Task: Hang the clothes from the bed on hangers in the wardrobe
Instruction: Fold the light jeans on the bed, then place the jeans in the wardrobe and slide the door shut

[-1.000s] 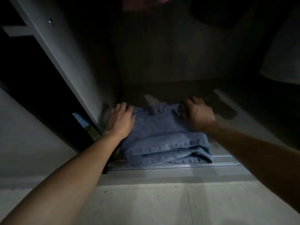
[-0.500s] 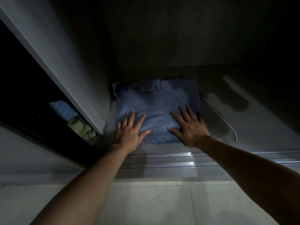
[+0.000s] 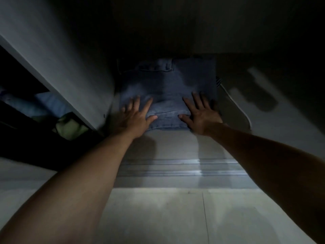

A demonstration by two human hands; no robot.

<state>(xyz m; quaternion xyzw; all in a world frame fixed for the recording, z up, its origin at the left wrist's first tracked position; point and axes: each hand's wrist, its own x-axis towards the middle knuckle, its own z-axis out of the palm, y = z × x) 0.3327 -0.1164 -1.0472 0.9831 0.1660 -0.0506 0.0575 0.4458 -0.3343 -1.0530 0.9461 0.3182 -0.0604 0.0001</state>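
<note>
Left grip [image 3: 135, 118] and right grip [image 3: 202, 117] lie flat, fingers spread, on folded jeans [image 3: 167, 85] at the wardrobe floor's [image 3: 175, 143] back-left corner. Denim looks soft and weighty; scoop under both sides.

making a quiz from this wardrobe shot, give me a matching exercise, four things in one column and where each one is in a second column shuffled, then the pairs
Things
1 folded jeans
2 left hand
3 right hand
4 metal door track

Places
a fingers spread flat on the jeans' near right part
b across the front edge, nearer the camera than the jeans
c lying on the wardrobe floor, beside the left panel
d fingers spread flat on the jeans' near left corner

Pairs: 1-c, 2-d, 3-a, 4-b
</note>
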